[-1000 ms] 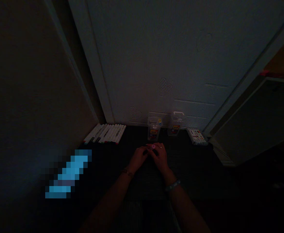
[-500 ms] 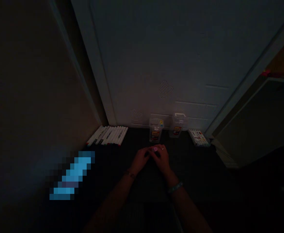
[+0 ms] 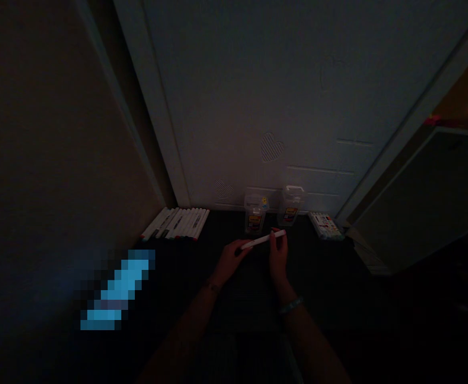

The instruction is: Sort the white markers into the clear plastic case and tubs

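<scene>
The scene is very dark. A white marker pen lies slanted between both hands above a dark surface. My left hand pinches its lower left end. My right hand grips its upper right end with curled fingers; a ring and a wristband show on that arm. Just beyond the hands stand two clear plastic marker cases, one with a white handle.
A row of several white markers lies at the back left against the wall. A smaller bunch of markers lies at the back right. A white door with heart stickers rises behind. A blurred blue patch glows at left.
The hands were close together around a small pink-tipped thing; now they have drawn apart and the white marker shows full length between them, its right end raised.
</scene>
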A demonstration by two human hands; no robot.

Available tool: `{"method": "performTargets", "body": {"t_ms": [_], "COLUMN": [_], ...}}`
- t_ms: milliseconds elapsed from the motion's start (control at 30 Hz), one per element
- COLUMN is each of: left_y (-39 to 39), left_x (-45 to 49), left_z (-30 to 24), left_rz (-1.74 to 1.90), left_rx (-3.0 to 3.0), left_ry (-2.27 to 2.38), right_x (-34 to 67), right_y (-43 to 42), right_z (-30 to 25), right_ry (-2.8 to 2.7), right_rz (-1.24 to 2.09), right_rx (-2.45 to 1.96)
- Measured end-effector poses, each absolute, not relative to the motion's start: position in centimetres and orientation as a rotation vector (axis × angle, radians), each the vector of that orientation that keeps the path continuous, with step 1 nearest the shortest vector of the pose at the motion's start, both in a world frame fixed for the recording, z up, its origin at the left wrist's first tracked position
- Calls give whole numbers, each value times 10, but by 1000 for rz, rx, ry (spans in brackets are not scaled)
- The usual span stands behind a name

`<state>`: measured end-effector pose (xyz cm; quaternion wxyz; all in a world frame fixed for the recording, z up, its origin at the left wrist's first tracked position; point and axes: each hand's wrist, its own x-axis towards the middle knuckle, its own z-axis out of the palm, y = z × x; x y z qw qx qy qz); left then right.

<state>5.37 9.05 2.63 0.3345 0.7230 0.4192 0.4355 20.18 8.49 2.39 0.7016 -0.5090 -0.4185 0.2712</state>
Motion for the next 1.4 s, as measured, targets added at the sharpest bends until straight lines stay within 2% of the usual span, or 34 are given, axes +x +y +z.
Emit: {"method": "performTargets", "body": {"t_ms": [300,500,1200,1400], "left_y": [96,106,110,111], "left_x": [52,46,41,44], "left_z": [28,24,15,12], "left_rz": [1217,1322,1425,1470], "left_rx": [1614,1386,1394,1226], "left_ry": [1041,1101,1123,959], "right_x": [215,215,208,207], "right_y": [89,91,90,92], "right_z": [18,13,10,7], "right_ry": [-703,-782,-890,-900], "right_rz": [648,662,707,687], "right_rx": [-1192,-1193,-1190,-1214]}}
